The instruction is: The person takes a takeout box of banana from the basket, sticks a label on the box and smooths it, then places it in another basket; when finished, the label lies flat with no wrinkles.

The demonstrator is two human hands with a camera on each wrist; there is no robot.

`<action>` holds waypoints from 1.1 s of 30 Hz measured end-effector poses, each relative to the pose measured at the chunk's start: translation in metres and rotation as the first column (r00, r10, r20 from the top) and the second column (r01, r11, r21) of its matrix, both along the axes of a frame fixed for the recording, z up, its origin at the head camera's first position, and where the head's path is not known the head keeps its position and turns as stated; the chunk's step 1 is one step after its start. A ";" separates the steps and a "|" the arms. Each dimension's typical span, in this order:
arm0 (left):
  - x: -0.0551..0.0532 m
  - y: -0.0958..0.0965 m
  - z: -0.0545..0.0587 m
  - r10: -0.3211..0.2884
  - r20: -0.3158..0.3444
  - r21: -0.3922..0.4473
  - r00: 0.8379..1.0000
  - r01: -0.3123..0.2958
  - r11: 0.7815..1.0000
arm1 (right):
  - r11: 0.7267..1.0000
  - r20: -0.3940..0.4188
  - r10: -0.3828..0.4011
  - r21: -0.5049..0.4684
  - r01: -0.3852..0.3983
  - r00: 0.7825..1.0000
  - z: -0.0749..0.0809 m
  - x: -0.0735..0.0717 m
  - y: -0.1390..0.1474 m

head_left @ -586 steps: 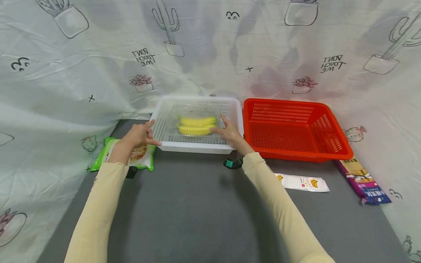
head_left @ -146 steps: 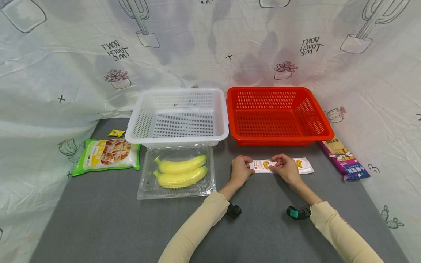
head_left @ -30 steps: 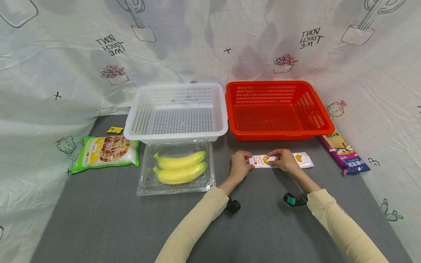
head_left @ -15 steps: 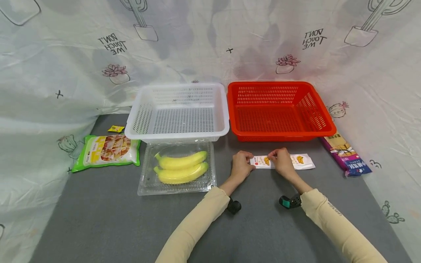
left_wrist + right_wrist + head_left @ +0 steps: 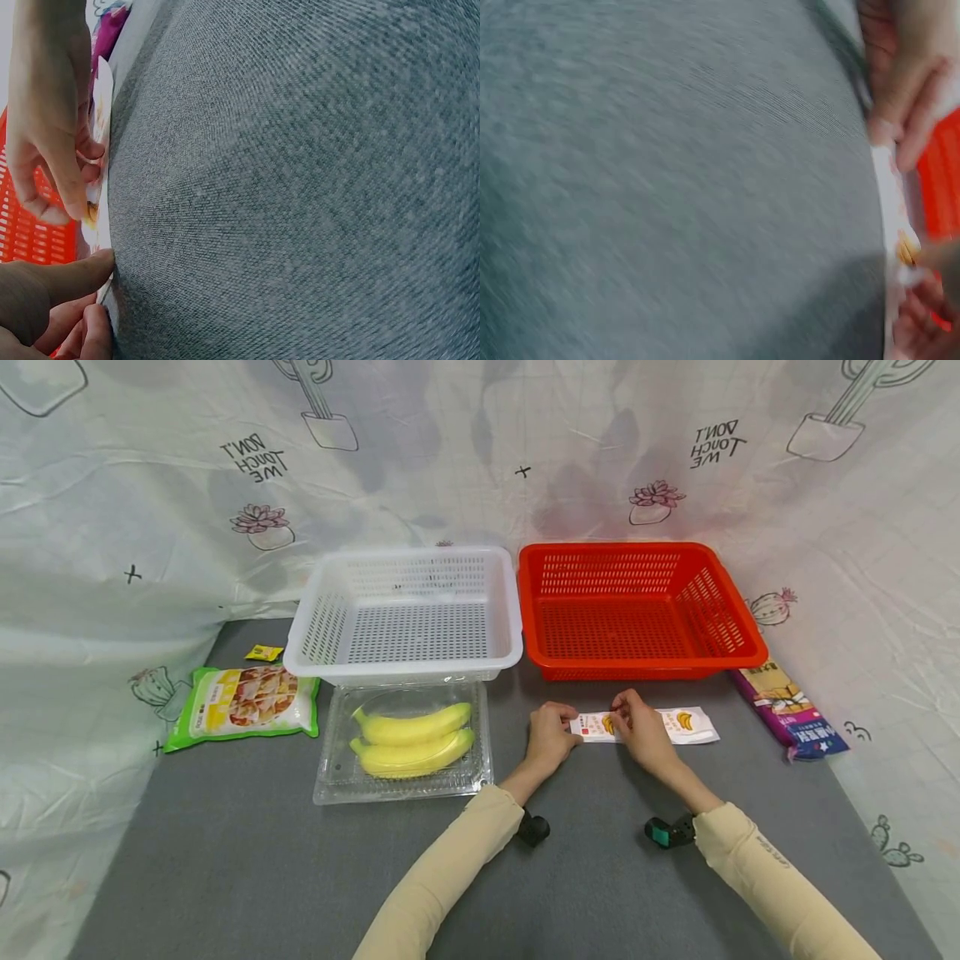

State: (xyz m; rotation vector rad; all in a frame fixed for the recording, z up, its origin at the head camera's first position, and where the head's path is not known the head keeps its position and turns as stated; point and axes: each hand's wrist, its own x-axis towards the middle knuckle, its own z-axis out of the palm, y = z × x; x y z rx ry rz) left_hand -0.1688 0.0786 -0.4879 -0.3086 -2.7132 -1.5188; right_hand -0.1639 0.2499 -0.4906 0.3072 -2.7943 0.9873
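Note:
A narrow white strip printed with bananas [image 5: 686, 725] lies on the grey table in front of the red basket. At its left end, my left hand [image 5: 550, 739] pinches it, with the thumb [image 5: 88, 274] over the near edge. My right hand [image 5: 645, 733] is bent over the middle of the strip, its curled fingertips picking at a printed banana [image 5: 907, 247]. A small white patch shows by those fingertips in the blurred right wrist view; what it is stays unclear. To the left, two yellow bananas [image 5: 412, 753] lie in a clear plastic container [image 5: 330, 785].
Behind stand a white basket [image 5: 405, 675] and a red basket [image 5: 645, 670], side by side. A green-edged food bag [image 5: 247, 706] and a small yellow packet [image 5: 264, 652] lie at left. A purple packet [image 5: 795, 714] lies at right, partly behind the red basket.
The container of bananas has come out of the white basket onto the table. Both hands have moved to the strip. Lately the right fingers have shifted slightly left along it, then tipped upward.

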 end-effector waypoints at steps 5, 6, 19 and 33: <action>-0.001 -0.001 0.001 0.001 -0.006 -0.010 1.000 -0.001 1.000 | 0.993 -0.007 0.106 -0.044 -0.106 0.994 -0.001 -0.003 0.011; -0.001 -0.002 0.001 0.004 -0.007 -0.007 1.000 -0.004 1.000 | 0.993 -0.017 0.112 -0.042 -0.113 0.994 -0.001 -0.003 0.011; 0.000 -0.002 0.000 0.012 -0.051 -0.045 0.999 -0.014 0.999 | 0.943 -0.012 0.171 -0.288 -0.167 0.985 -0.008 -0.001 0.024; -0.002 -0.002 0.001 0.008 -0.036 -0.051 0.999 -0.009 0.999 | 0.807 0.133 0.281 -0.570 -0.158 0.950 -0.011 -0.005 0.040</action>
